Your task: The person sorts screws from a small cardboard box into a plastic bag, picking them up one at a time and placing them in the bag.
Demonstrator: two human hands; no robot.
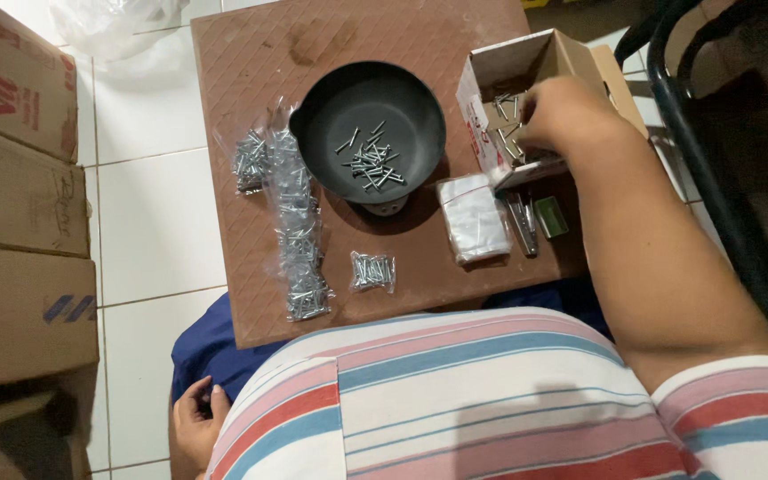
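Right hand (560, 111) is down inside the open cardboard box (526, 62) of nails at the brown tabletop's (251, 62) far right corner, fingers bunched together; whether they grip nails is hidden. Left hand (190, 425) rests low beside the lap, fingers loosely curled, holding nothing. The black bowl (368, 124) holds loose nails (371, 160); filled plastic bags (300, 231) lie to its left.
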